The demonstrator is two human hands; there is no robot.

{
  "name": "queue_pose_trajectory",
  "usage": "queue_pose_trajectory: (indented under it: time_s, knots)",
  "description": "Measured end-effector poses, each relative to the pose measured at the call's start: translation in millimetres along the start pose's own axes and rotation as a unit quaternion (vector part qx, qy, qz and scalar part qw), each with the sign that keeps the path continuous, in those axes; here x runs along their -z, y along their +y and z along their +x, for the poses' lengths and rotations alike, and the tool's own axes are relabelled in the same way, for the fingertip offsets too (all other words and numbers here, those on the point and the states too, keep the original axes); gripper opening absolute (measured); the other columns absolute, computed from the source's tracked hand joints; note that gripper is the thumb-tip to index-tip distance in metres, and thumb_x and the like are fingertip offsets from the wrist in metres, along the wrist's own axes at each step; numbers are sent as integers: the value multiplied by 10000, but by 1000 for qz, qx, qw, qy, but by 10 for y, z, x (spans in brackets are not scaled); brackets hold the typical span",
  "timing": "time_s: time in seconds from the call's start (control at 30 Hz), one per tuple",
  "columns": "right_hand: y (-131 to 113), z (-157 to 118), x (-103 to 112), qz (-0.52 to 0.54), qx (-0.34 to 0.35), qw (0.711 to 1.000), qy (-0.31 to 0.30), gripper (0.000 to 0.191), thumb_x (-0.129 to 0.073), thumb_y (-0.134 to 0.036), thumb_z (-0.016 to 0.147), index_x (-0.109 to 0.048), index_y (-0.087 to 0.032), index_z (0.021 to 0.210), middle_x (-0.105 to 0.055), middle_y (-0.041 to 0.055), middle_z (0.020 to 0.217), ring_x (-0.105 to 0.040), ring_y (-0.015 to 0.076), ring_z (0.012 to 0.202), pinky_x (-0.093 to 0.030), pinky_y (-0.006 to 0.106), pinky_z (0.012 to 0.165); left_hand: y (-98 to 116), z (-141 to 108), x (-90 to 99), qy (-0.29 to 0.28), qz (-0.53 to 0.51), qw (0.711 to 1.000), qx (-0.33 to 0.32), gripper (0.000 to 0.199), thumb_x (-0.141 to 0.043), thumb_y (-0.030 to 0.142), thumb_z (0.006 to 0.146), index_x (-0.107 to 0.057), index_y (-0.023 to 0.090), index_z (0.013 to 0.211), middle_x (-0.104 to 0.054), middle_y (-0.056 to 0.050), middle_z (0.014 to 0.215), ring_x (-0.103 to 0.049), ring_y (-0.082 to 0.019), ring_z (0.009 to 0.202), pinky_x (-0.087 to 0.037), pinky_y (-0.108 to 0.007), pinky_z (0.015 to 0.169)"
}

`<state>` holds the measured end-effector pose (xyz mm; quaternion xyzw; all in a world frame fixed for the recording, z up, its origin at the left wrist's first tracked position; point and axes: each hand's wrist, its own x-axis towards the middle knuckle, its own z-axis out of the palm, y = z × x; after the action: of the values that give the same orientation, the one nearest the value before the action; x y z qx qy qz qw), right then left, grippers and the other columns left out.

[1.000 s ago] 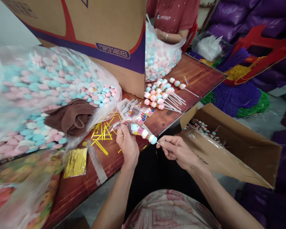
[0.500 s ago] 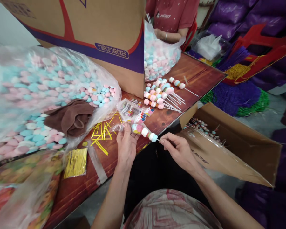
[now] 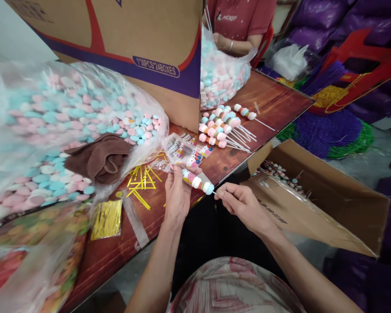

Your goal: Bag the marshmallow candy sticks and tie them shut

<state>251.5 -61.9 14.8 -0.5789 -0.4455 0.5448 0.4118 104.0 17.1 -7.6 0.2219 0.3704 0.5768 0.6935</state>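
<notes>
My left hand (image 3: 178, 190) is closed on a small clear printed bag (image 3: 186, 174). Part of a marshmallow skewer (image 3: 202, 184), with white, pink and blue pieces, lies inside this bag. Between thumb and fingers, my right hand (image 3: 236, 199) pinches the skewer's white stick at its lower end. Flat printed bags (image 3: 182, 150) lie on the table just beyond my left hand. Loose gold twist ties (image 3: 143, 184) are spread left of that hand. Farther back, several marshmallow skewers (image 3: 220, 127) rest in a pile with their sticks toward me.
A large carton (image 3: 117, 48) stands at the back. Left of it sprawls a big bag of marshmallows (image 3: 84, 102) with a brown cloth (image 3: 99, 158) on it. An open box (image 3: 339, 191) holding skewers sits at the right, below the table edge. Across the table sits a person in a red shirt (image 3: 241, 21).
The skewer has slid deeper into the bag, up and to the left, as my right hand moved slightly left. The view has shifted a little.
</notes>
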Motion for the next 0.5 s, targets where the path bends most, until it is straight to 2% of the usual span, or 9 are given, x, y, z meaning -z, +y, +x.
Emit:
queue_pose_trajectory:
  time_s: [0.13, 0.2, 0.27, 0.33, 0.5]
  knots:
    - [46, -39, -58, -90, 51, 994, 40, 279, -476, -356, 959, -597, -183, 777, -424, -44, 553, -377, 97, 508, -298, 237, 502, -54, -39, -36, 2, -7, 1000, 6, 312, -696, 450, 838, -598, 172, 943, -695, -30, 827, -721, -200, 840, -551, -349, 837]
    - [86, -59, -73, -167, 102, 979, 56, 252, -475, -325, 969, -602, -192, 797, -490, -25, 604, -434, 109, 550, -342, 246, 557, -55, -49, -36, 1, -10, 1000, 15, 310, -705, 444, 832, -599, 173, 940, -695, -29, 841, -723, -201, 846, -547, -356, 852]
    - [126, -77, -73, -226, 155, 961, 46, 220, -479, -307, 973, -623, -199, 848, -579, 5, 683, -500, 126, 596, -376, 259, 605, -38, -45, -27, 5, -16, 1000, 27, 311, -711, 439, 829, -598, 166, 926, -694, -32, 823, -723, -203, 846, -544, -362, 862]
    - [162, -90, -65, -255, 190, 947, 42, 205, -477, -297, 977, -638, -205, 890, -639, 31, 751, -554, 145, 640, -404, 269, 637, -15, -35, -20, 12, -20, 999, 35, 310, -713, 435, 829, -597, 159, 909, -687, -33, 787, -721, -205, 846, -541, -364, 866]
    - [241, -78, -97, -280, 222, 929, 90, 210, -460, -263, 984, -655, -201, 941, -684, 66, 830, -599, 162, 701, -445, 280, 687, -16, -43, -53, -8, -20, 999, 42, 284, -710, 420, 835, -625, 152, 880, -670, -26, 796, -713, -200, 868, -524, -366, 899]
